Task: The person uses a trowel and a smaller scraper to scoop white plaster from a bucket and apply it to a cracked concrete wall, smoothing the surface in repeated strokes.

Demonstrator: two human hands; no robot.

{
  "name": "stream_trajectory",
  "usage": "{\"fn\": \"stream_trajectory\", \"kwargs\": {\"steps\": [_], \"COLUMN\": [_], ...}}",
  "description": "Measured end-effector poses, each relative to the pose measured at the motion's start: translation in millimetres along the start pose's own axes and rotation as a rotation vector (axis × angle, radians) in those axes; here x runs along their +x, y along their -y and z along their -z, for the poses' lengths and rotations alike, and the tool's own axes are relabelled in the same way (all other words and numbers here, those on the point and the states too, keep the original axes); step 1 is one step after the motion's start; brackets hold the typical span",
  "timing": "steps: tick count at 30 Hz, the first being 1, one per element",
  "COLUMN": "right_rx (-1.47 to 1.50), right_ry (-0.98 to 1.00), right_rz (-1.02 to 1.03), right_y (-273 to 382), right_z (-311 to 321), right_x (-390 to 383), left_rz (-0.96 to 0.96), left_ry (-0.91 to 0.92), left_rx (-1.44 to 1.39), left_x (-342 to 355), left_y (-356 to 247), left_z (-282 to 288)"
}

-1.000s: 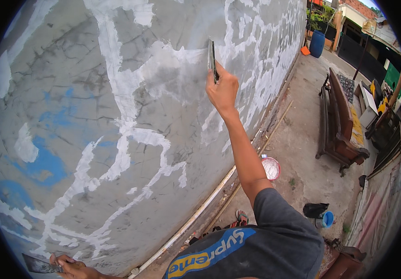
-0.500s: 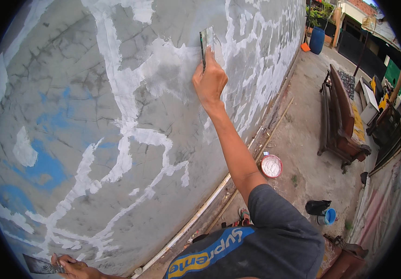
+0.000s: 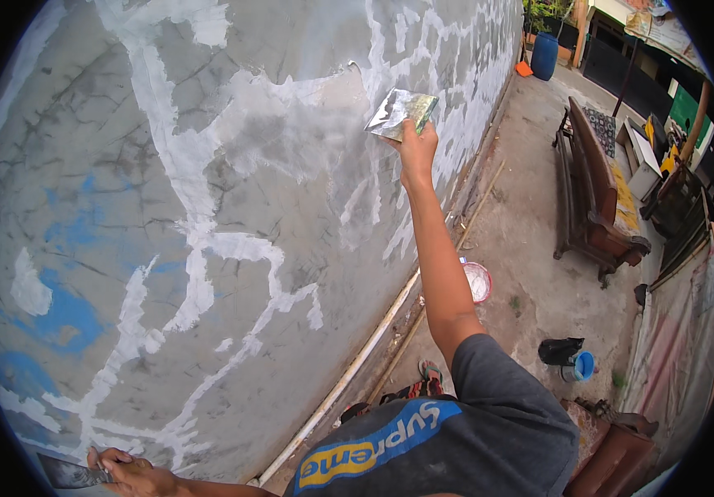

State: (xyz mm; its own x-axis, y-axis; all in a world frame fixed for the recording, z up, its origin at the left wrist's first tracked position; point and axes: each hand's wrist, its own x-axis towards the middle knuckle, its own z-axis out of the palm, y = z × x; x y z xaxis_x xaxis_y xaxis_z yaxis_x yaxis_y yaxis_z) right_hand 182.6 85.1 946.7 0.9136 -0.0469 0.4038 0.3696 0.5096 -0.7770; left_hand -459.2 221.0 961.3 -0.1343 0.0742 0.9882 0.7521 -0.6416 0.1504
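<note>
My right hand (image 3: pixel 417 151) is closed on a flat rectangular putty scraper (image 3: pixel 405 113), its face smeared with white filler. The blade faces up, a little off the wall or just at it; I cannot tell which. The grey cement wall (image 3: pixel 282 215) carries branching streaks of white filler (image 3: pixel 200 207) over its cracks, plus some blue paint patches (image 3: pixel 67 319). At the lower left, my left hand (image 3: pixel 137 475) is wrapped round the handle of a wide putty knife (image 3: pixel 65 473), whose dark blade is partly cut off by the rim of the view.
A tub of white filler (image 3: pixel 479 283) stands on the ground beside a pipe (image 3: pixel 340 381) along the wall's foot, partly behind my right forearm. Farther right are a blue pail (image 3: pixel 582 365), a black bag (image 3: pixel 560 350) and a wooden bench (image 3: pixel 593 186). A blue barrel (image 3: pixel 545 56) stands far off.
My right hand has moved right and down from the filler patch, turning the scraper from edge-on to show its smeared face. The left hand stays low with its putty knife.
</note>
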Motion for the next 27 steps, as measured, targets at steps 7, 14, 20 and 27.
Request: {"fn": "stream_trajectory", "kwargs": {"steps": [7, 14, 20, 27], "right_rx": [-0.173, -0.55, -0.565, -0.589], "right_ry": [-0.013, 0.009, 0.079, 0.238], "right_rz": [0.041, 0.241, 0.333, 0.467], "right_y": [-8.6, 44.0, 89.4, 125.5], "right_z": [-19.2, -55.0, -83.2, -100.3], "right_x": [3.3, -5.9, -21.0, -65.5], "left_rz": [0.022, 0.063, 0.195, 0.129], "left_ry": [-0.023, 0.065, -0.046, -0.034], "left_rx": [0.077, 0.019, -0.306, -0.345], "left_x": [-2.3, 36.5, 45.9, 52.9], "left_y": [27.4, -24.4, -28.7, -20.3], "left_z": [25.0, 33.3, 22.4, 15.2]}}
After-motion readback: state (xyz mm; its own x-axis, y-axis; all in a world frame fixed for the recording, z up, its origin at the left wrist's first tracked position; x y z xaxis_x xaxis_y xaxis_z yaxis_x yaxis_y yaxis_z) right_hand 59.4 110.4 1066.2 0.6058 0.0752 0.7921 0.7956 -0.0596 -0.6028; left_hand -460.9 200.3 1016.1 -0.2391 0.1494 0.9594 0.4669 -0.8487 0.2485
